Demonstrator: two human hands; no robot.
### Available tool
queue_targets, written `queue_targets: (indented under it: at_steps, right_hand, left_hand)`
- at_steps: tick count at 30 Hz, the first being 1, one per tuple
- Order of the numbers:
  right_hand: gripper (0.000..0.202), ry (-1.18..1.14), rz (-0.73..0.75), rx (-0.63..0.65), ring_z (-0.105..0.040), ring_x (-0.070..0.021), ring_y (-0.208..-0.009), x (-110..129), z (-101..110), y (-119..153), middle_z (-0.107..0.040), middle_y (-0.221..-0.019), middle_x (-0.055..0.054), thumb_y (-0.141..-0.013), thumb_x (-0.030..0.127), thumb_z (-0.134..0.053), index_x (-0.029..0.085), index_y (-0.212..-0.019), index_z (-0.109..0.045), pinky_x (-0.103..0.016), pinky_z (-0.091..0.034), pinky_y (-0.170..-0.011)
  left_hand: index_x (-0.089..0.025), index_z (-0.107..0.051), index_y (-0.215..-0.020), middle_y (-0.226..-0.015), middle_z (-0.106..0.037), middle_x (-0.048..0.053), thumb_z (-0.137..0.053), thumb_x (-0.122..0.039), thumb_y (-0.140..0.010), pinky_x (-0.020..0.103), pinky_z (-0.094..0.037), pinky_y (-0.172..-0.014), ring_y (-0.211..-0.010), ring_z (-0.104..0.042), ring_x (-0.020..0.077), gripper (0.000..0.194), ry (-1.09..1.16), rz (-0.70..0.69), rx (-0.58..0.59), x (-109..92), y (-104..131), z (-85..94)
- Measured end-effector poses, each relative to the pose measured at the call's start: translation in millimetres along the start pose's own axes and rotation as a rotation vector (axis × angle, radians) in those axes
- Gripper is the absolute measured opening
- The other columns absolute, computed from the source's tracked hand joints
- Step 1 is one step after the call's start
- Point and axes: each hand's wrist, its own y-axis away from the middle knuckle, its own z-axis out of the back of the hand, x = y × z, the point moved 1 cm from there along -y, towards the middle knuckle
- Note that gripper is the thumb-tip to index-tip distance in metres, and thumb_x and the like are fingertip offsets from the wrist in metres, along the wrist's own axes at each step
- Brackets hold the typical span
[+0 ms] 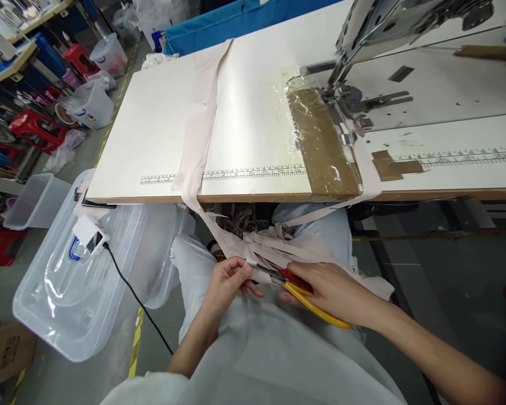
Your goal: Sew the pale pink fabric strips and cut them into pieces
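Observation:
Over the lap, my left hand (231, 281) pinches a pale pink fabric strip (215, 228) between thumb and fingers. My right hand (324, 287) is wrapped round scissors with yellow and red handles (316, 309); their blades point left, at the fabric beside my left fingertips. From there the strip runs up over the table edge and lies across the white tabletop. More pale strips (274, 244) are heaped on the lap. Another narrow band (367, 169) hangs from the sewing machine (349, 101) and loops down to the heap.
The white table (152, 124) has printed rulers and brown tape (320, 146) near its front edge. At the left are a lidded clear plastic box (84, 281) bearing a white charger (90, 233) with a black cable, red stools (37, 129) and a cardboard box (8, 354).

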Motion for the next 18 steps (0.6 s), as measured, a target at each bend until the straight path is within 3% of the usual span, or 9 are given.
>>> queue_targets:
  at_steps: [7, 11, 15, 18]
  right_hand:
    - [0.050, -0.074, 0.003, -0.049, -0.051, -0.0195, -0.054, -4, -4, -5, -0.052, -0.057, -0.002, -0.086, 0.066, -0.042, 0.024, -0.062, -0.030, -0.029, -0.028, -0.052]
    - [0.041, -0.303, -0.015, -0.140, -0.054, -0.0203, -0.059, -9, -14, -8, -0.058, -0.065, -0.002, -0.080, 0.061, -0.056, 0.024, -0.068, -0.046, -0.029, -0.039, -0.055]
    - [0.032, -0.673, 0.052, -0.246, -0.057, -0.0201, -0.065, -5, -26, -18, -0.061, -0.070, -0.004, -0.083, 0.051, -0.054, 0.021, -0.073, -0.051, -0.030, -0.048, -0.059]
    - [0.034, -0.772, 0.083, -0.366, -0.057, -0.0200, -0.064, -3, -28, -22, -0.061, -0.067, -0.004, -0.082, 0.052, -0.057, 0.020, -0.072, -0.055, -0.029, -0.049, -0.059]
  left_hand:
    - [-0.017, -0.055, -0.073, -0.054, -0.064, 0.002, -0.071, -0.063, -0.072, 0.021, -0.039, -0.049, -0.053, -0.066, 0.0166, 0.049, -0.033, 0.006, 0.011, -1, 0, 3.3]
    - [-0.018, -0.051, -0.078, -0.049, -0.059, -0.001, -0.068, -0.073, -0.067, 0.021, -0.041, -0.047, -0.048, -0.063, 0.0161, 0.059, -0.056, 0.012, 0.018, 13, -8, -8.1]
    - [-0.023, -0.038, -0.090, -0.050, -0.056, -0.006, -0.058, -0.082, -0.069, 0.023, -0.044, -0.042, -0.039, -0.057, 0.0152, 0.066, 0.021, 0.025, 0.211, 27, -15, -28.6]
    - [-0.022, -0.043, -0.092, -0.057, -0.060, -0.004, -0.056, -0.073, -0.079, 0.020, -0.042, -0.041, -0.039, -0.056, 0.0124, 0.054, -0.145, -0.044, 0.336, 4, -18, -22.4]
